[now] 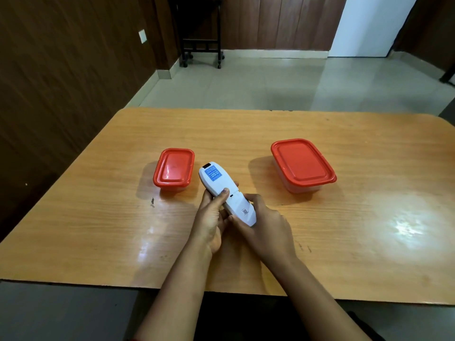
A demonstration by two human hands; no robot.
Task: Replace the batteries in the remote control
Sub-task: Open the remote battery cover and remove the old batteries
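A white remote control is held face down above the wooden table, its back up with a blue sticker near the far end. My left hand grips its middle from the left, thumb lying across the back at the edge of the battery cover. My right hand holds the near end, fingers wrapped around the cover. The cover sits on the remote with a thin seam showing. No batteries are visible.
A small clear box with a red lid stands just left of the remote. A larger clear box with a red lid stands to the right. Both lids are on. The table's near edge runs below my forearms.
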